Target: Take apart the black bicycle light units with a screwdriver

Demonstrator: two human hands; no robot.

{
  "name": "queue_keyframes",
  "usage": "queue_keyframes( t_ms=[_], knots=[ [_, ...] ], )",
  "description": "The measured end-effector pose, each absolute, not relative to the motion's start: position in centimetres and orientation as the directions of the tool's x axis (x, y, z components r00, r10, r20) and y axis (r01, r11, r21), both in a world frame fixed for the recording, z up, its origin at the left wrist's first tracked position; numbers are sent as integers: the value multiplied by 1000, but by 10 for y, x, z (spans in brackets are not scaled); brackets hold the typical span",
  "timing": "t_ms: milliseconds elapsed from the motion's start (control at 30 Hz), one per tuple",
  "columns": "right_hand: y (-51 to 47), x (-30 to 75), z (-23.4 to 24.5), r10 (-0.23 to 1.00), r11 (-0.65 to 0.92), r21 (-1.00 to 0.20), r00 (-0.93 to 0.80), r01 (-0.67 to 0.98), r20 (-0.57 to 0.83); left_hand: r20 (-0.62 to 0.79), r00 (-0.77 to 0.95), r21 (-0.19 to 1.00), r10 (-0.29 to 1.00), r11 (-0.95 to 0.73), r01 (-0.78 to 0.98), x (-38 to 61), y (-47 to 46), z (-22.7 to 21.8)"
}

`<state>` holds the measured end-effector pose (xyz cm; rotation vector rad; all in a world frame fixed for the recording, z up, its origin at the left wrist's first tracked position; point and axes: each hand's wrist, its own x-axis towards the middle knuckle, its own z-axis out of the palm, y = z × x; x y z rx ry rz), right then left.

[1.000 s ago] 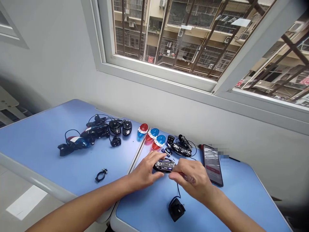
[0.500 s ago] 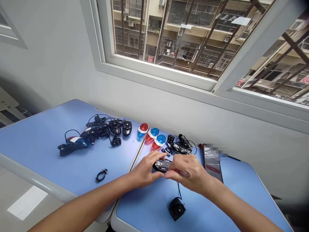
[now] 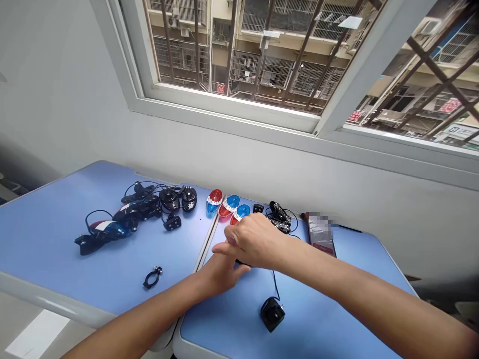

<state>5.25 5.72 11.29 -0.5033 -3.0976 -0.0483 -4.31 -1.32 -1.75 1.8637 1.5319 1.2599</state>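
Note:
My right hand [image 3: 254, 241] lies across my left hand [image 3: 220, 275] and hides most of a black battery housing [image 3: 240, 262], whose edge shows by my left thumb. My left hand seems to hold that housing. Farther back stand several red-and-blue plastic lens shells [image 3: 214, 201], the nearest to my fingers partly hidden. Beyond them lie black light housings with wires [image 3: 279, 218]. A black wired box [image 3: 273, 314] sits in front of my hands.
Two blue tables [image 3: 48, 239] meet at a seam. On the left table lie assembled bicycle-style lights [image 3: 101, 231], black round units [image 3: 188, 199] and a black clamp ring [image 3: 151, 277]. A phone [image 3: 321, 234] lies at the back right, below a barred window [image 3: 239, 50].
My right hand has moved left over my left hand and now hides the battery housing. The view has also shifted slightly, and the phone now sits farther from my right hand.

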Motion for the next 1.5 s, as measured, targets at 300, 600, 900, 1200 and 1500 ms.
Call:
queue_keyframes(
  t_ms=[300,600,900,1200,1500],
  knots=[
    [68,62,106,451,880,-216,-887,423,100,325,71,803,943,-315,506,-48,-11,-10],
    [66,113,77,44,992,-120,-810,-32,584,393,110,795,913,-398,459,-53,-8,-9],
    [64,107,77,91,995,-77,-847,60,524,416,135,768,899,-427,477,-49,-8,-11],
    [65,60,109,580,806,-216,-808,552,99,325,53,806,944,-306,508,-49,-9,-12],
    [57,70,92,669,743,-242,-677,624,308,409,46,765,911,-370,527,-46,-6,-12]
  ],
)
